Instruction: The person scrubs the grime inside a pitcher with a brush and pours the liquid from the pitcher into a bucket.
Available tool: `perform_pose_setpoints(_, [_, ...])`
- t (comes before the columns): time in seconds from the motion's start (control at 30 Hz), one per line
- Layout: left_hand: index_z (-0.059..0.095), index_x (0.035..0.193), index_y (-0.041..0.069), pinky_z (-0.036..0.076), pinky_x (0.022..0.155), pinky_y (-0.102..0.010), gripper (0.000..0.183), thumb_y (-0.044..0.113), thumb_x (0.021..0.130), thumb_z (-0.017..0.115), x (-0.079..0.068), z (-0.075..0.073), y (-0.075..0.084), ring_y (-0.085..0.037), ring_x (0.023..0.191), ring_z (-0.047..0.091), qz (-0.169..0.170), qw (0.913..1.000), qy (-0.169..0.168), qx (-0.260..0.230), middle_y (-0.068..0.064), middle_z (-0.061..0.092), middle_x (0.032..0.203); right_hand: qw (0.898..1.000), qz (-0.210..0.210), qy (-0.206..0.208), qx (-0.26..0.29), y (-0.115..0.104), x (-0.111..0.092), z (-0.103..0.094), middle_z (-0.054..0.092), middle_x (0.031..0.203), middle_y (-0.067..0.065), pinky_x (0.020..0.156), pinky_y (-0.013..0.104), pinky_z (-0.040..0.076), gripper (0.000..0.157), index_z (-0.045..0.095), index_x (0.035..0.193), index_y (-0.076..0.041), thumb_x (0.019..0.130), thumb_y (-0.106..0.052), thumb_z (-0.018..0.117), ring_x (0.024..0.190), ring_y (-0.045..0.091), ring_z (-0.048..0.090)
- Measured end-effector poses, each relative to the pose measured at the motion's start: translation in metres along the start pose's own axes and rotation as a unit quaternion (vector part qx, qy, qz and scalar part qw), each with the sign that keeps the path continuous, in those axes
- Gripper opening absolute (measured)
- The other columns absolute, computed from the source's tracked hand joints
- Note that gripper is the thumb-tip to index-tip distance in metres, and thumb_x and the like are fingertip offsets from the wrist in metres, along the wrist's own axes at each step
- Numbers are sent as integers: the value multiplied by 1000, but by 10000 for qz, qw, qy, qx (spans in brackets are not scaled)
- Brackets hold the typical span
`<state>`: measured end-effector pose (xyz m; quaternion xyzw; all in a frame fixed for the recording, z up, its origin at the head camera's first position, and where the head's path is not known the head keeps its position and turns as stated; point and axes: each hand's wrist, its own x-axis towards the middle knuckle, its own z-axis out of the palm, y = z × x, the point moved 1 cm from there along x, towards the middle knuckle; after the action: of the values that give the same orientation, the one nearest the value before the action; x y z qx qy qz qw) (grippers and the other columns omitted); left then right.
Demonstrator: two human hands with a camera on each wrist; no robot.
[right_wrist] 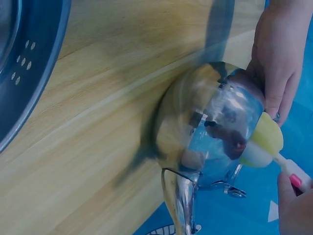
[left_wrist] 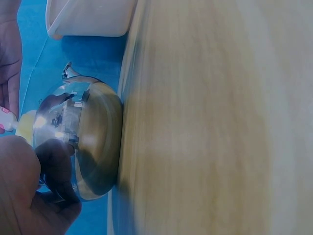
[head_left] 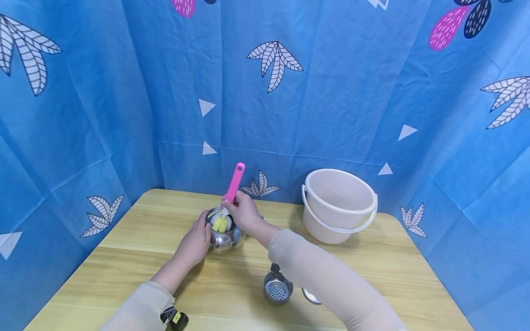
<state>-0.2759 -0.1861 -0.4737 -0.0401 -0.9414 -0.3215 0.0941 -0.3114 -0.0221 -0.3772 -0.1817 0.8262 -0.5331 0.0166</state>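
A shiny round metal teapot (head_left: pixel 223 242) stands on the wooden table, its spout (right_wrist: pixel 186 203) showing in the right wrist view. My left hand (head_left: pixel 194 242) grips the teapot's left side, fingers at the rim and thumb against the wall. In my right hand (head_left: pixel 246 215) is a sponge brush with a pink handle (head_left: pixel 236 180), held near the lower end of that handle. The brush's yellow and white sponge head (head_left: pixel 220 224) sits in the teapot's mouth; in the right wrist view the sponge (right_wrist: pixel 268 137) partly sticks out above the rim.
A white bucket (head_left: pixel 325 223) with a handle stands at the back right. Nearer me lie a metal strainer (head_left: pixel 277 290) with a perforated bottom and a round metal lid (head_left: pixel 309 296), partly hidden by my right sleeve. A blue patterned curtain (head_left: pixel 265 119) surrounds the table.
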Motion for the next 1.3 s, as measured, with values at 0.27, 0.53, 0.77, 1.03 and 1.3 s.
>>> perform_pose_setpoints(0.27, [15,156,-7,34,113,-59,55,22,110,28,0,0,0,-47,138,39,24,10000,-7,-13,-34,33,153,9999,-32,136,9,3,1,1,71,99,0,79,29,57,16,68,113,-10,100,-17,63,87,12,63])
perform_pose_setpoints(0.53, [17,155,-7,36,111,-59,55,21,110,29,0,0,1,-47,137,40,55,10000,38,-14,-34,35,151,9996,-147,232,10,3,0,1,71,99,2,77,26,58,15,68,111,-9,100,-16,62,87,12,66])
perform_pose_setpoints(0.77, [17,155,-7,36,111,-60,55,21,110,29,0,0,1,-48,136,41,70,10000,63,10,-35,35,151,9996,8,253,153,3,-1,-1,70,99,-1,82,29,58,16,68,112,-10,101,-19,62,91,12,66])
perform_pose_setpoints(1.03, [16,155,-7,37,111,-59,55,22,110,28,-1,0,1,-48,135,41,42,10000,34,12,-35,35,151,9992,-71,248,311,1,-5,-6,71,99,2,80,26,58,17,68,113,-6,100,-16,62,91,14,68])
perform_pose_setpoints(1.3, [17,155,-7,38,110,-59,55,22,110,28,-1,1,1,-48,135,42,30,10000,81,43,-35,36,151,9988,-224,253,346,3,-9,-12,71,102,2,83,25,58,17,68,113,-6,100,-15,62,93,13,67])
